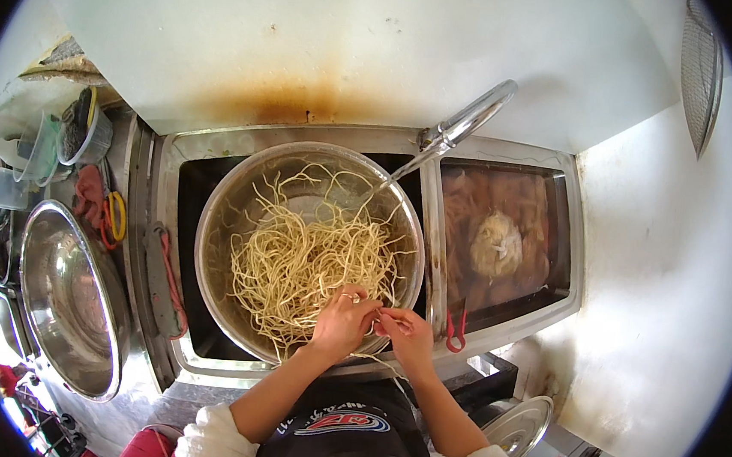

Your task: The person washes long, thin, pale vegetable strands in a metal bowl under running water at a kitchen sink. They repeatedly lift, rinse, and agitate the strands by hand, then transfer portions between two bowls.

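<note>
A large steel bowl rests over the left sink basin and holds a heap of long, pale yellow root-like strands. At the bowl's near right rim my left hand and my right hand meet, fingertips pinched together on a thin strand. More strands trail over the near rim, below my right hand. The exact piece between the fingers is partly hidden. Water runs from the faucet into the bowl.
The right basin holds water with pale pieces and a whitish bundle. Red-handled snips lie on its near edge. Left of the sink stand an empty steel bowl, scissors and plastic containers. A mesh strainer hangs at upper right.
</note>
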The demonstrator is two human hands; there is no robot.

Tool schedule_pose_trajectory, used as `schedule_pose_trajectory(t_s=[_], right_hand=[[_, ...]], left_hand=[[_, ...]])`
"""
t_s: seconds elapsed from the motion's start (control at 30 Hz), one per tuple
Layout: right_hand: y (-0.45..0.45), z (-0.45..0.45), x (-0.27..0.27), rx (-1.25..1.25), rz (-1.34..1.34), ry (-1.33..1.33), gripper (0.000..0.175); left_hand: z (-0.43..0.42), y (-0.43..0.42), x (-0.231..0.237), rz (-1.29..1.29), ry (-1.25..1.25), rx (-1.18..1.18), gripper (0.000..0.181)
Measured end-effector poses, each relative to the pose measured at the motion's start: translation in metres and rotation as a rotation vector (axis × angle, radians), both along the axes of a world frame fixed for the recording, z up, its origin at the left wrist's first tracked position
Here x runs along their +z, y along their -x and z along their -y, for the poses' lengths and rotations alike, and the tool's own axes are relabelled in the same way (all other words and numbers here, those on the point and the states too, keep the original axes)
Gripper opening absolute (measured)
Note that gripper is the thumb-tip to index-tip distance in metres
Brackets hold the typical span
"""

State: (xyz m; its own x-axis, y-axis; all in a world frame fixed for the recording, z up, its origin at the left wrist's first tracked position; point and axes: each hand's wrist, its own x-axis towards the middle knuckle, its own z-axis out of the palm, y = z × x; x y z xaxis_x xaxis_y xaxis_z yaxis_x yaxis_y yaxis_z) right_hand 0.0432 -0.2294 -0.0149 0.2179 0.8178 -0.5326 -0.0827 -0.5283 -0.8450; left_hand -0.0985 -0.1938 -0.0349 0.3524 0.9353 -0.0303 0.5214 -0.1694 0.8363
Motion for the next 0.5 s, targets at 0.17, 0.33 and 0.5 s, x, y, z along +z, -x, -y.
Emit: schedule_pose_trajectory(t_s=[0.17,0.33,0.5], right_hand=[[-0.019,0.017,0.010,0.423,0.410,-0.003,0.017],[-0.011,0.013,-0.009,0.315,0.317,0.016,0.018],[0.022,0.015,-0.039,-0.377,-0.354,0.028,0.016]], left_hand=[[0.012,0.007,-0.003,-0.173,-0.168,-0.187,0.007],[0.025,0.006,0.001,-0.093,-0.283,-0.047,0.006],[0.022,0.002,0.004,-0.061,-0.253,0.022,0.004]])
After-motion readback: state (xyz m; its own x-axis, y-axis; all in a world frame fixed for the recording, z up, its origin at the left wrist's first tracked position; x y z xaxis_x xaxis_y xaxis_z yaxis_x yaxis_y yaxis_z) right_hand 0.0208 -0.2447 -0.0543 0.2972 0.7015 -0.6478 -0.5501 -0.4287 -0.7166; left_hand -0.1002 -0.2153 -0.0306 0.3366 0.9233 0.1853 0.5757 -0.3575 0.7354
